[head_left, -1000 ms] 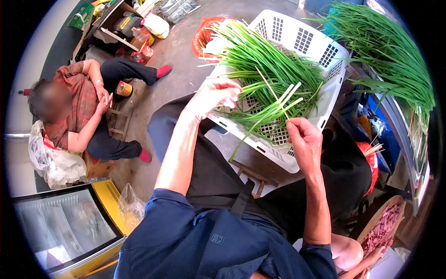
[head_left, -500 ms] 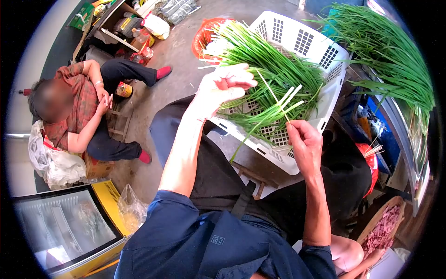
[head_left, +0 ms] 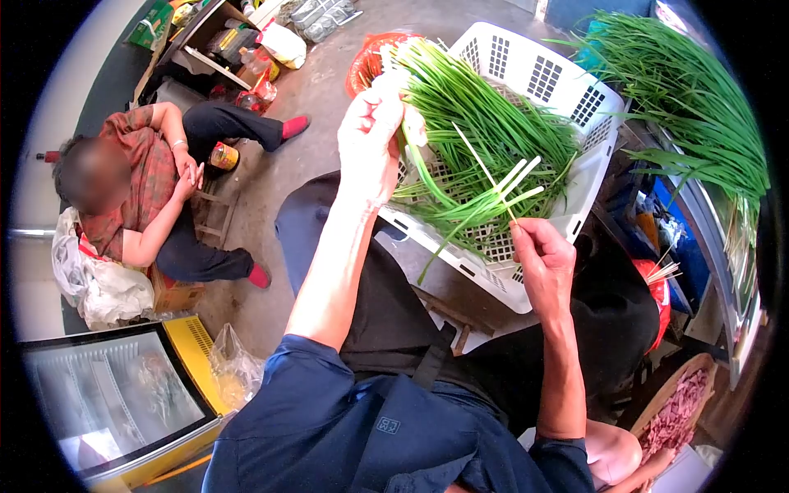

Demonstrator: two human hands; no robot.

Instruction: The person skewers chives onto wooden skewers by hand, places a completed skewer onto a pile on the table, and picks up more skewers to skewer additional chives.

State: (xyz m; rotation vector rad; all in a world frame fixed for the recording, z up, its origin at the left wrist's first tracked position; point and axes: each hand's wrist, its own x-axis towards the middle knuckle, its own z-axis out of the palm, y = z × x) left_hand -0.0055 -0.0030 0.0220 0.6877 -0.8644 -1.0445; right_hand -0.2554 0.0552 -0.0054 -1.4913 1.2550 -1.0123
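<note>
My right hand point(head_left: 542, 259) pinches the lower end of a thin wooden skewer point(head_left: 478, 158), which slants up and left over the basket. Several chive stalks point(head_left: 519, 182) are threaded on it, pale ends to the right and green leaves trailing left. My left hand point(head_left: 371, 144) is curled beside the white ends of a chive bunch point(head_left: 485, 103). A green-white chive strand point(head_left: 417, 156) runs down from its fingers, which partly hide the hold. The bunch lies in a white perforated plastic basket point(head_left: 567, 57) before my knees.
A heap of chives point(head_left: 682, 99) rests on a surface at right. A red bag with sticks point(head_left: 657, 283) stands by my right knee. At lower right is a basket of reddish pieces point(head_left: 678, 403). A seated person point(head_left: 148, 177) and a glass-topped cabinet point(head_left: 115, 394) are at left.
My left hand has moved left and slightly up to the white ends of the bunch, and its fingers have curled. The right hand keeps the skewer nearly where it was.
</note>
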